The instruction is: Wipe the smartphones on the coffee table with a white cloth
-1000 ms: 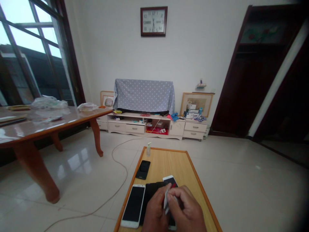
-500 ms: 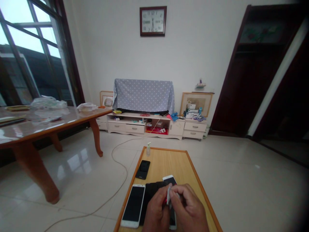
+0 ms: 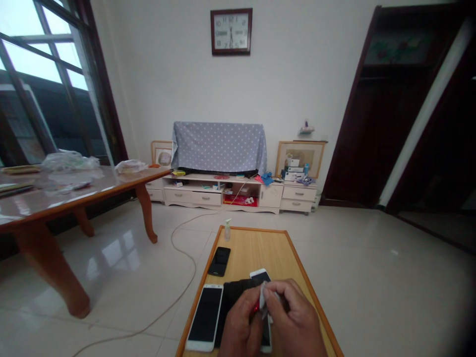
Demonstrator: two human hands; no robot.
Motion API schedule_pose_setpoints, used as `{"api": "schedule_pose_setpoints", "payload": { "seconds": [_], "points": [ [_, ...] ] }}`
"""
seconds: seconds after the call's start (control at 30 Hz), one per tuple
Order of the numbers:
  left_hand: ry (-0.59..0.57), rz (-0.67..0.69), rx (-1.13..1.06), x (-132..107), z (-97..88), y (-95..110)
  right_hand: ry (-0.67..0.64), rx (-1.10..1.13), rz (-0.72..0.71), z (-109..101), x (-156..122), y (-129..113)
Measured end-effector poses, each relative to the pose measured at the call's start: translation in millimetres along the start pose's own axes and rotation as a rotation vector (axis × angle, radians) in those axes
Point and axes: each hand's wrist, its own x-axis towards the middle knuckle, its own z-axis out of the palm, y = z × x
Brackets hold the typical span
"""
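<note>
Both hands are close together over the near part of a small wooden table (image 3: 256, 243). In the fingers of my left hand (image 3: 241, 320) is a small shiny red thing (image 3: 256, 308), mostly hidden and too small to name. My right hand (image 3: 297, 320) pinches a crumpled white wipe (image 3: 262, 296) against it. Under the hands lies a black, cloth-like item (image 3: 233, 293). To the left is a white phone (image 3: 206, 317) with a dark screen. A second white phone (image 3: 260, 274) shows just beyond my fingers. Part of another white-edged phone (image 3: 266, 342) shows below them.
Farther up the tabletop lies a black phone (image 3: 219, 261), with a clear pump bottle (image 3: 227, 231) at the far left corner. A cable (image 3: 195, 263) runs along the floor. At left stands a larger table (image 3: 122, 181) with plastic bags; a white TV cabinet (image 3: 193, 198) lines the wall.
My right fingers and the white wipe have shifted slightly against the red thing, of which a little more shows. The view has turned slightly right. The phones stay where they were.
</note>
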Motion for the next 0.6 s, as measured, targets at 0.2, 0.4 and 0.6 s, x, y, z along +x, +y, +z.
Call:
{"api": "schedule_pose_setpoints", "payload": {
  "seconds": [0.2,0.4,0.6],
  "points": [
    [0.194,-0.517,-0.608,8.4,-0.6,26.5,0.062,0.217,0.232,-22.7,19.1,14.9],
    [0.175,-0.719,-0.956,13.1,-7.5,36.1,0.015,0.394,0.246,-22.5,25.0,4.8],
    [0.157,-0.817,-1.06,6.4,-6.2,21.7,-0.122,0.384,0.186,-4.6,21.1,-2.8]
  ]
}}
